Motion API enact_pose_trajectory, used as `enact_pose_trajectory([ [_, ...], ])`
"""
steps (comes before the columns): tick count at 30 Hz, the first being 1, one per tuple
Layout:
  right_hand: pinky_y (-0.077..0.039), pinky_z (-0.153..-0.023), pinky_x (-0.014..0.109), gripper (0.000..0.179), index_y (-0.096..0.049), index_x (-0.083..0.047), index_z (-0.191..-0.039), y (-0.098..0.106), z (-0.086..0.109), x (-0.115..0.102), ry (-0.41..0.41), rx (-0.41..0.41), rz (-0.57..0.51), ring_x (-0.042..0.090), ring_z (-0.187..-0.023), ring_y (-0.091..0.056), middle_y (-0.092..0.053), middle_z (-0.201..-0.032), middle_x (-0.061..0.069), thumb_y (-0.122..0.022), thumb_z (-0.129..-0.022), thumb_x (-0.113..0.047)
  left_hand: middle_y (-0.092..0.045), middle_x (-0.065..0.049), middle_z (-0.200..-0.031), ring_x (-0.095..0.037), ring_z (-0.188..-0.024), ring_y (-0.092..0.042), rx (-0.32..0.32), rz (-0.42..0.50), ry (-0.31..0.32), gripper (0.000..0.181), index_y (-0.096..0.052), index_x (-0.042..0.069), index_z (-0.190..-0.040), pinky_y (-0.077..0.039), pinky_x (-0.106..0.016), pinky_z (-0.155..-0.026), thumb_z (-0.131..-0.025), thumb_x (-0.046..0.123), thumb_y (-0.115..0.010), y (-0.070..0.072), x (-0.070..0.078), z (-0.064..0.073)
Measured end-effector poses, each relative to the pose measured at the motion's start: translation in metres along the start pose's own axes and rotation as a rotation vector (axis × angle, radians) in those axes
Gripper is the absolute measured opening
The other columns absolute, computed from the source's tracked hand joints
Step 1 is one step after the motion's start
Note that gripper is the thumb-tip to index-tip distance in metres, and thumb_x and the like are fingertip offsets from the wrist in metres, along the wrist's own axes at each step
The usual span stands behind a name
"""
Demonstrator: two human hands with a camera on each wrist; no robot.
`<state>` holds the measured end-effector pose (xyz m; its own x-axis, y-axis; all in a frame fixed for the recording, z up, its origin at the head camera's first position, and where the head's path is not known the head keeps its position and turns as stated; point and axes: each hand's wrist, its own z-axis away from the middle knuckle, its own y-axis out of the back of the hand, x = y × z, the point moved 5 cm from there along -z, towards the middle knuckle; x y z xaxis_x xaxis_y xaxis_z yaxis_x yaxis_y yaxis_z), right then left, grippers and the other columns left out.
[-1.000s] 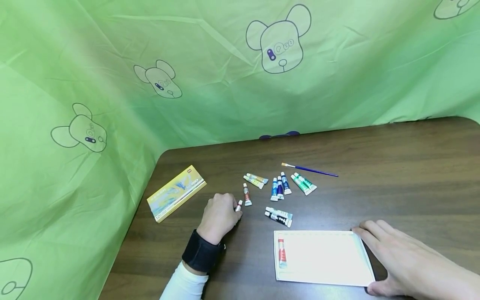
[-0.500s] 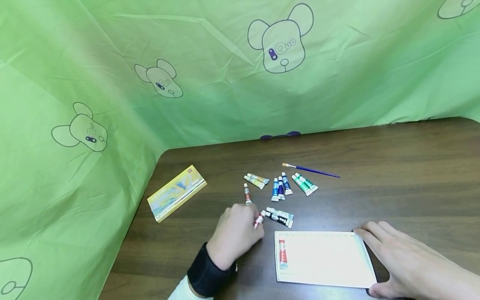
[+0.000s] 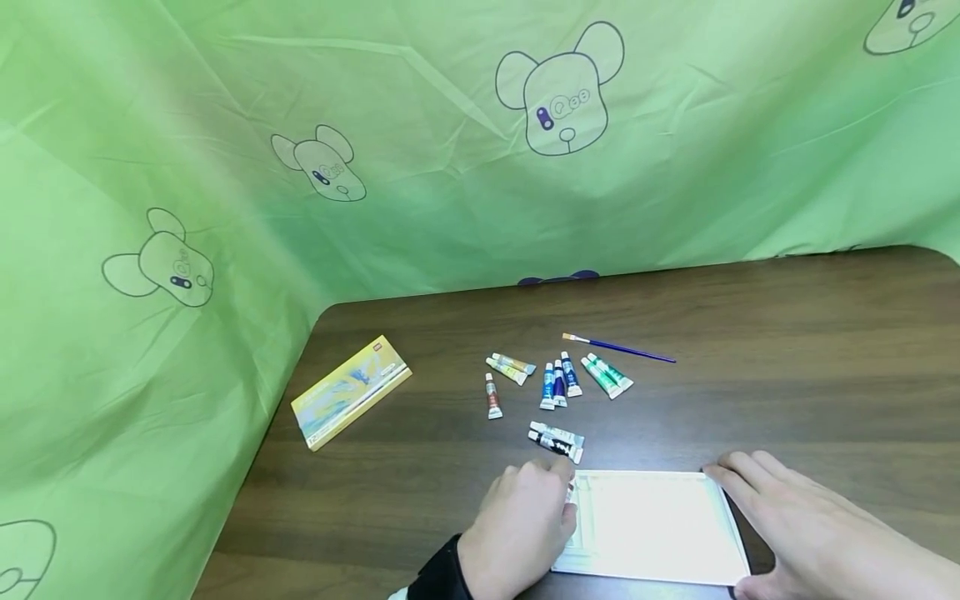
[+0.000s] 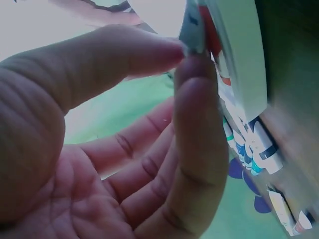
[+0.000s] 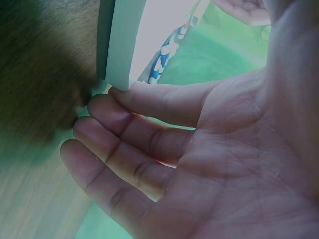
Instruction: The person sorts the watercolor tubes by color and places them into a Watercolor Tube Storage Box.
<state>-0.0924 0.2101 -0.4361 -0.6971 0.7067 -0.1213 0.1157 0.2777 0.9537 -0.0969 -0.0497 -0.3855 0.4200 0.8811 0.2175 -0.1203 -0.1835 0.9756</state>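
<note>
My left hand (image 3: 521, 521) is over the left end of a white rectangular tray (image 3: 652, 575). Between its thumb and index finger it pinches a small paint tube (image 4: 193, 27), mostly covered by the hand in the head view. Right beside that, a red paint tube (image 4: 212, 35) shows along the tray in the left wrist view. My right hand (image 3: 795, 521) lies along the tray's right side, index finger at the far corner and thumb at the near one. In the right wrist view its fingers are only slightly bent, and the index fingertip touches the tray corner.
Beyond the tray lie black and pale tubes (image 3: 555, 442), a brown tube (image 3: 492, 396), yellowish tubes (image 3: 512, 368), blue and violet tubes (image 3: 559, 383) and green tubes (image 3: 607, 376). A paintbrush (image 3: 618, 347) lies behind them. At left is a yellow box (image 3: 351, 393); green cloth borders the table.
My left hand has carried the pinched paint tube from beside the brown tube, rightward and nearer, to the tray's left end. The right hand has stayed at the tray's right side.
</note>
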Motion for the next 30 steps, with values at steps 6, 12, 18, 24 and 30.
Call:
enact_pose_trajectory([
  [6, -0.05, -0.078, 0.022, 0.104, -0.062, -0.009, -0.125, -0.002, 0.002, 0.001, -0.018, -0.027, 0.002, 0.019, -0.101, -0.055, -0.059, -0.119, -0.005, -0.095, -0.043, -0.064, -0.078, 0.003, -0.086, -0.006, -0.072, -0.072, -0.037, -0.023, -0.009, 0.017, -0.077, 0.013, -0.106, -0.056, -0.024, -0.059, -0.093, 0.024, -0.081, -0.005, 0.003, -0.002],
  [12, -0.053, -0.077, 0.029, 0.105, -0.062, -0.009, -0.126, -0.005, 0.003, 0.002, -0.035, -0.046, 0.002, 0.022, -0.104, -0.055, -0.06, -0.122, -0.004, -0.095, -0.043, -0.064, -0.071, 0.006, -0.074, -0.004, -0.064, -0.066, -0.039, -0.082, -0.052, 0.015, -0.077, 0.014, -0.091, -0.052, -0.023, -0.056, -0.094, 0.028, -0.08, -0.009, 0.006, -0.001],
  [18, -0.05, -0.079, 0.024, 0.105, -0.063, -0.009, -0.126, -0.004, 0.002, 0.001, -0.025, -0.037, 0.005, 0.02, -0.103, -0.055, -0.061, -0.12, -0.004, -0.095, -0.042, -0.063, -0.061, 0.009, -0.066, 0.001, -0.058, -0.053, -0.071, -0.05, -0.082, 0.018, -0.074, 0.016, -0.082, -0.039, -0.019, -0.051, -0.091, 0.028, -0.083, -0.01, 0.004, -0.001],
  [24, -0.047, -0.081, 0.019, 0.102, -0.064, -0.01, -0.124, -0.001, -0.001, -0.001, -0.026, -0.019, 0.001, 0.018, -0.101, -0.055, -0.06, -0.118, -0.006, -0.096, -0.04, -0.06, -0.061, 0.009, -0.069, -0.002, -0.06, -0.053, -0.171, -0.115, -0.081, 0.024, -0.078, 0.018, -0.098, -0.037, -0.022, -0.051, -0.09, 0.04, -0.084, -0.011, 0.004, -0.002],
  [30, -0.048, -0.079, 0.023, 0.103, -0.064, -0.01, -0.123, 0.0, -0.001, -0.001, -0.035, -0.008, 0.002, 0.018, -0.1, -0.055, -0.06, -0.116, -0.007, -0.096, -0.038, -0.059, -0.058, 0.011, -0.066, -0.006, -0.059, -0.049, -0.234, -0.144, -0.068, 0.023, -0.078, 0.023, -0.097, -0.036, -0.025, -0.051, -0.091, 0.045, -0.081, -0.011, -0.001, -0.006],
])
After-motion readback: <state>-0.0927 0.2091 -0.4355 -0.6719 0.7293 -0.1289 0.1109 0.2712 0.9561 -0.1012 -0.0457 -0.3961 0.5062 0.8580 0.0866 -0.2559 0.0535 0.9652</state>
